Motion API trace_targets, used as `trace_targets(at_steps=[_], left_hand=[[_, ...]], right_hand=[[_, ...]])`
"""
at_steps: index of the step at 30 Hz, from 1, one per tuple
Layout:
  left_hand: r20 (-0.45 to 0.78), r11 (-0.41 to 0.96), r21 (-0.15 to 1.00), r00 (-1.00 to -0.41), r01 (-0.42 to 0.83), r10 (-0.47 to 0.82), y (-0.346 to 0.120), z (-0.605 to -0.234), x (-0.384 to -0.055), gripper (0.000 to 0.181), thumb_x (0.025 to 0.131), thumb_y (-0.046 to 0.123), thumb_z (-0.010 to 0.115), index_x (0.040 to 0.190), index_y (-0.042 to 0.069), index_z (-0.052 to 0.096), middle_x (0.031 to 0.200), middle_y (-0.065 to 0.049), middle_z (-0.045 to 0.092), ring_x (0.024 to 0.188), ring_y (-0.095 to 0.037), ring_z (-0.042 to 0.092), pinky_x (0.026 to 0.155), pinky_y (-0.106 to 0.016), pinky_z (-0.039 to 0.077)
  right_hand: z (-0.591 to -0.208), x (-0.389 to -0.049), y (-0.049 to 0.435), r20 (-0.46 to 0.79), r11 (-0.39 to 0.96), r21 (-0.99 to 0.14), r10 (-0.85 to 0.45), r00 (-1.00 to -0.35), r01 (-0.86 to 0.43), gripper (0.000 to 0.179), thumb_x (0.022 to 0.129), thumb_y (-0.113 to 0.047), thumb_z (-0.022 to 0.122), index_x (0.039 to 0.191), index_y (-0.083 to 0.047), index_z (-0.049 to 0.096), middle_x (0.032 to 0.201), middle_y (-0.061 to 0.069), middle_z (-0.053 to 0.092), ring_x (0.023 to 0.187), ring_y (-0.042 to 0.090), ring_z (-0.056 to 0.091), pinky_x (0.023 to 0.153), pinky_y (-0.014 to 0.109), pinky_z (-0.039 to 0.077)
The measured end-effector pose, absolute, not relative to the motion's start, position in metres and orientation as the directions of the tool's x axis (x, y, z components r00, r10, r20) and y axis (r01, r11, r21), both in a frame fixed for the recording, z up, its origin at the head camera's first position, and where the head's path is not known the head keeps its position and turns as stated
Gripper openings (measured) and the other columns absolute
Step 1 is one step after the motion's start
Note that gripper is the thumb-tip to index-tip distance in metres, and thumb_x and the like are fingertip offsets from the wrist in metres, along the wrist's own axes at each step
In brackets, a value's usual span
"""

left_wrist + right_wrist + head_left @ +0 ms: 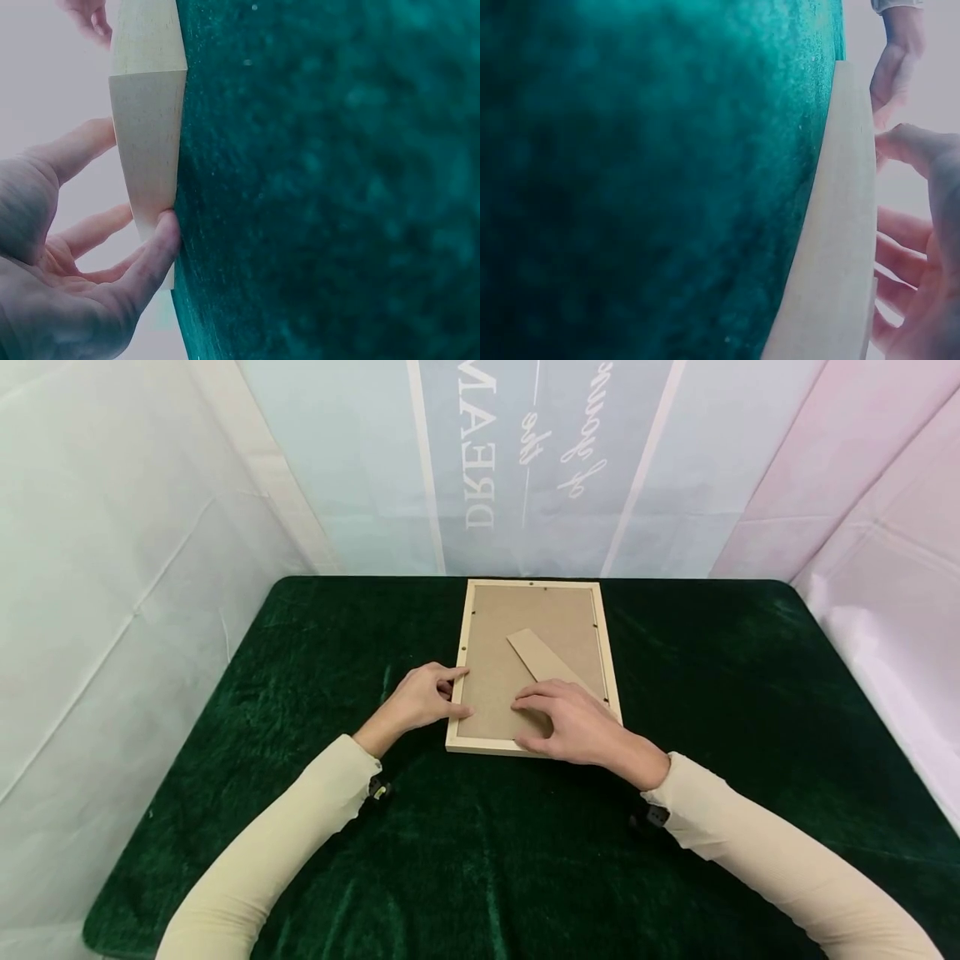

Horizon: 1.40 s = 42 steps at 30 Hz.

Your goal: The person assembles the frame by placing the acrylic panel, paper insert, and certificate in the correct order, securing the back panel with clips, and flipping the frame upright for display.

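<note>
A light wooden picture frame [534,748] lies back side up on the green cloth, its brown backing board [501,618] showing. A tan easel stand [542,653] slants across the board; its lower end is hidden under my right hand. My left hand [423,695] holds the frame's left edge, thumb and index on top and a lower finger against the wooden side [146,142]. My right hand [573,722] rests over the lower right of the board with loosely bent fingers. In the right wrist view its thumb [907,142] reaches over the frame's near edge [836,225].
Small dark metal tabs [596,626] sit along the frame's inner edges. The green velvet cloth [465,860] covers the table. A pale printed backdrop [375,460] hangs behind the far edge, with white fabric [97,610] at the left.
</note>
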State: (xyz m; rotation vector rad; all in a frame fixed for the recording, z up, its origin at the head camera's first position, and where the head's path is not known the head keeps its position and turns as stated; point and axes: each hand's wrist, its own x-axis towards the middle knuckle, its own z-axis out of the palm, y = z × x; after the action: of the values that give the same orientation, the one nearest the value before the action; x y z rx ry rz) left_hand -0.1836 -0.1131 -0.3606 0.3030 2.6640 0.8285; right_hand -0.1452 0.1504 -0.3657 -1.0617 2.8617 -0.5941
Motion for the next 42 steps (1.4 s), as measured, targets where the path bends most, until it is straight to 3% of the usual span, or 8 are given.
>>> trace_targets(at_steps=[10,42], left_hand=[[-0.251,0.805,0.584,-0.921,0.102,0.299,-0.1133,-0.3606,-0.1851,0.074,0.082,0.034,0.082,0.147,0.021,0.051,0.122,-0.010,0.059,0.102,-0.021,0.062,0.081,-0.032,0.052],[-0.262,0.788,0.611,-0.920,0.076,0.292,-0.1132,-0.3604,-0.1847,0.072,0.082,0.031,0.083,0.146,0.021,0.052,0.121,-0.010,0.058,0.102,-0.022,0.063,0.080,-0.032,0.054]], right_hand=[[-0.3650,-0.1431,0.1459,0.127,0.722,-0.301,-0.617,-0.777,-0.623,0.045,0.085,-0.045,0.072,0.121,-0.017,0.072,0.127,0.000,0.067,0.121,0.021,0.060,0.104,0.044,0.047],[-0.3634,-0.1439,0.1430,0.109,0.734,-0.309,-0.604,-0.789,-0.605,0.043,0.083,-0.042,0.074,0.117,-0.016,0.074,0.121,0.001,0.070,0.117,0.022,0.062,0.102,0.043,0.048]])
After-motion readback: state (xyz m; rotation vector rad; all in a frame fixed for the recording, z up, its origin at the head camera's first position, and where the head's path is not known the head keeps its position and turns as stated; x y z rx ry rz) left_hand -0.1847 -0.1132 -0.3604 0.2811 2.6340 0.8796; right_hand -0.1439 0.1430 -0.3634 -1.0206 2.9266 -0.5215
